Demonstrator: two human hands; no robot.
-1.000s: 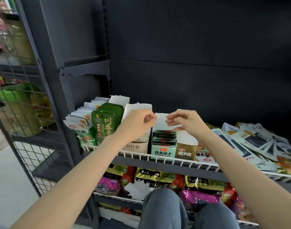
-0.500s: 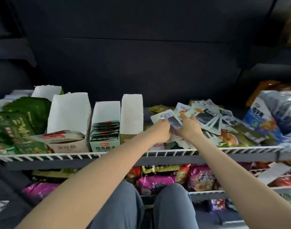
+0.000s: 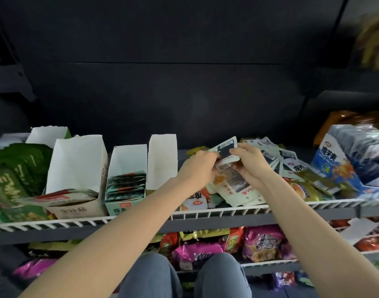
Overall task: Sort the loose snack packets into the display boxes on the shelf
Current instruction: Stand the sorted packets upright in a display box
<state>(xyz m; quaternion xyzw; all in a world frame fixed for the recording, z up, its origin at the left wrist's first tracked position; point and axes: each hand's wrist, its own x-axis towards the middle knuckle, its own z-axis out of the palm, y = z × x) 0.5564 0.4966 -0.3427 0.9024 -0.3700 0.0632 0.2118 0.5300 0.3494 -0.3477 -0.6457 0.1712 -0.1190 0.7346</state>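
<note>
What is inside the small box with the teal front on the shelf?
The teal-fronted box holds a row of dark packets standing on edge, filling about its lower half. Its white back wall shows above them. Anything beneath the packets is hidden.

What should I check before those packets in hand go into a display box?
1. Left hand grips the white packets: ok.
2. Right hand grips the same bunch: ok.
3. Packets all one kind: cannot tell, prints blurred.
4. Tall open box beside the hands has room: cannot tell, arm hides its bottom.
5. Dark-packet box has room above its stack: ok.
6. Loose pile sorted: not ok.
</note>
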